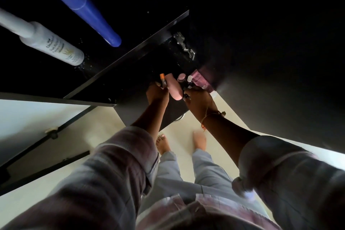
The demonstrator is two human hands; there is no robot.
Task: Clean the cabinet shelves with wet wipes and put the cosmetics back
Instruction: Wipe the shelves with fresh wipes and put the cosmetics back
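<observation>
**Both hands down at the lower shelf**

I see a dark cabinet with two shelves. Both hands reach to the right end of the lower shelf, close to its front edge. The left hand grips a thin stick with an orange tip, fingers curled round it. The right hand has bent fingers among some small things, but it is too dark for me to tell if it holds one. A pink bottle stands between the two hands. Just behind it is a small round jar. A purple pack leans at the right wall. On the upper shelf, a white bottle and a blue bottle stand well apart from the hands.
</observation>
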